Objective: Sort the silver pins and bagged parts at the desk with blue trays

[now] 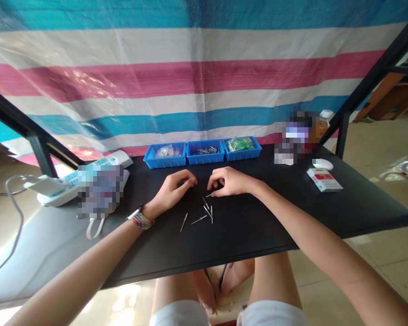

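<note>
My left hand (177,189) is over the black table, thumb and fingers brought together in a pinch. Whether anything sits between those fingertips is hidden. To its right, my right hand (229,181) is curled, with a small metal blind rivet (208,195) showing at its thumb tip. Below the hands, several loose blind rivets (199,220) lie scattered on the table. Behind the hands stand three blue bins in a row: the middle bin (206,158) contains many rivets, the left bin (165,163) clear plastic bags, and the right bin (244,152) a green packet.
On the left of the black table (251,231) are a power strip (102,164) with a plugged-in charger (45,185) and a blurred item with a strap (95,227). A small box (324,180), a white mouse (323,164) and a bottle (324,121) are at right. Striped sheeting (197,81) hangs behind.
</note>
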